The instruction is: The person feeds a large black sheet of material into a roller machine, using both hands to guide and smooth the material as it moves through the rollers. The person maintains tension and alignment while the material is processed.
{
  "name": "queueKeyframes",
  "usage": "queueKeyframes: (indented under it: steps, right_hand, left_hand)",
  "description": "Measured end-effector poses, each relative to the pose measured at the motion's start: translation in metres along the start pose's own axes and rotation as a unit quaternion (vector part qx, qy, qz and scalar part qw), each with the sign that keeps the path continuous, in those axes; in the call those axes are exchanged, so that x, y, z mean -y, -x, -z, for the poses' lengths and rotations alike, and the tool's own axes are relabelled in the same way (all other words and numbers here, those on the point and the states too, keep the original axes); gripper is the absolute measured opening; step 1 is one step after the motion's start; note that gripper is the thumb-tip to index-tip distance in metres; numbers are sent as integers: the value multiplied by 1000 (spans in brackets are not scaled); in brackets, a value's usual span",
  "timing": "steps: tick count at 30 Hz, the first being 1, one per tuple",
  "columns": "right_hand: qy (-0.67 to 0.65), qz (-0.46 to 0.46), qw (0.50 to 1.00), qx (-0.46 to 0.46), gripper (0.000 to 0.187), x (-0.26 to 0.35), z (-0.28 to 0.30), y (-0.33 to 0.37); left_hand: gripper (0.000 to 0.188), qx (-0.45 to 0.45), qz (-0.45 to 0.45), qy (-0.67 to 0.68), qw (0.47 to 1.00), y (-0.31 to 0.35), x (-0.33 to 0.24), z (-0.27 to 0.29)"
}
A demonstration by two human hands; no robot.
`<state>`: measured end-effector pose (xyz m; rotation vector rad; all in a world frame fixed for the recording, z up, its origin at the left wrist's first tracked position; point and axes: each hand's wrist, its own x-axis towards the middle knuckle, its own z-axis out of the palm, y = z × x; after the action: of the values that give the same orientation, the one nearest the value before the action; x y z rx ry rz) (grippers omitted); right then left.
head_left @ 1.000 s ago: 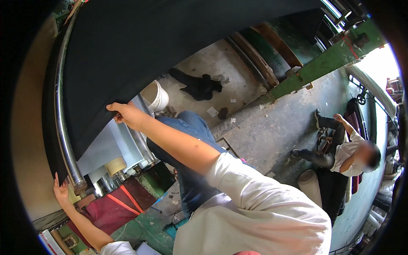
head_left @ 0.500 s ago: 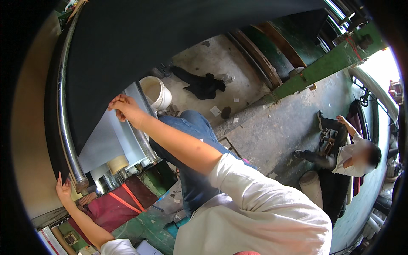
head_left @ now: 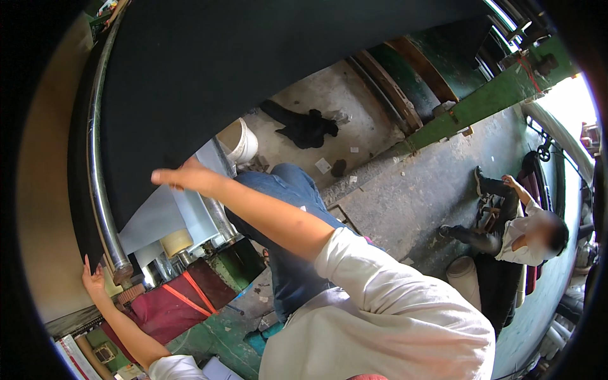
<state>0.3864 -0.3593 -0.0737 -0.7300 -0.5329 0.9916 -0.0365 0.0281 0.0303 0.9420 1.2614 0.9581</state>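
A wide black sheet (head_left: 209,69), cloth or similar, stretches across the upper left and passes a long shiny metal roller (head_left: 96,139). My right hand (head_left: 193,178) is at the sheet's near edge, its visible fingers stretched to the left along the black surface; some of its fingers are hidden. At the lower left, beside the roller's near end, my left hand (head_left: 94,280) has its fingers spread and upright against the lower corner of the black material. Under the sheet lies a smooth pale grey-white sheet (head_left: 158,212), with a cream roll (head_left: 176,242) at its near end.
A white bucket (head_left: 239,142) and a crumpled black cloth (head_left: 309,128) are on the concrete floor. A green machine beam (head_left: 462,111) crosses the upper right. Red cloth with orange straps (head_left: 183,294) covers machinery near my left forearm. Another person (head_left: 525,237) sits at the right.
My right hand has gone from a bent-finger pinch at the black sheet's edge to stretched fingers, slightly further left. My left hand stays nearly in place.
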Motion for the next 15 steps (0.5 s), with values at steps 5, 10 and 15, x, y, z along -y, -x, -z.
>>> queueKeyframes:
  steps: [5, 10, 15]
  right_hand:
    - [-295, 12, 954, -48, 34, 11, 22, -12]
    - [-170, -63, 978, 106, 11, 4, 15, -5]
    - [-1, -70, 977, 200, 11, 3, 3, 3]
  left_hand:
    - [31, -127, 31, 37, 991, 7, 8, -17]
    - [31, 19, 41, -37, 998, 3, 3, -14]
    - [31, -88, 45, -25, 995, -6, -1, -2]
